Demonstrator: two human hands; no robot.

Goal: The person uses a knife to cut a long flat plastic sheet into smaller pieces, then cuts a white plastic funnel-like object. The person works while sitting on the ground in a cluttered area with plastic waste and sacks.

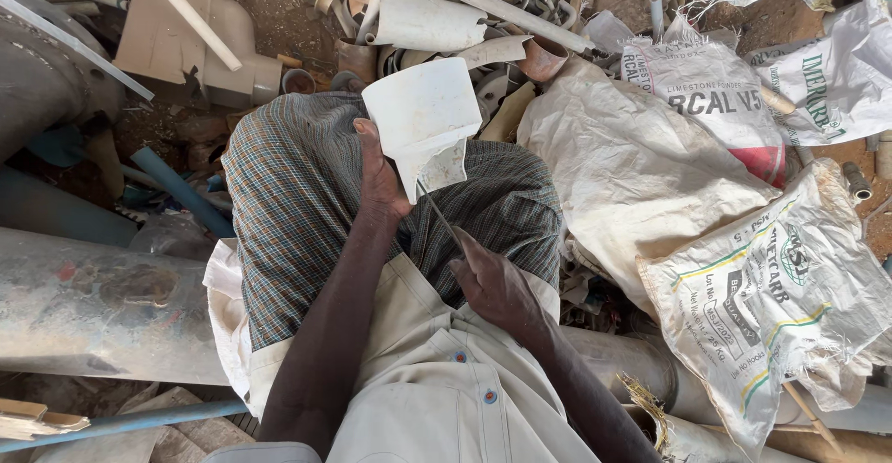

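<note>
Near the centre of the frame, the left hand (379, 180) was closed around the edge of a broken white plastic pipe piece (423, 119), holding it up over the checked cloth (288, 203) on the person's lap. Just below and to the right, the right hand (497, 286) was curled shut on a thin metal blade (439, 214), whose tip touched the lower edge of the white piece. Woven sacks (650, 166) lay at the right of the frame, and scrap pipe offcuts (437, 17) were heaped along the top.
</note>
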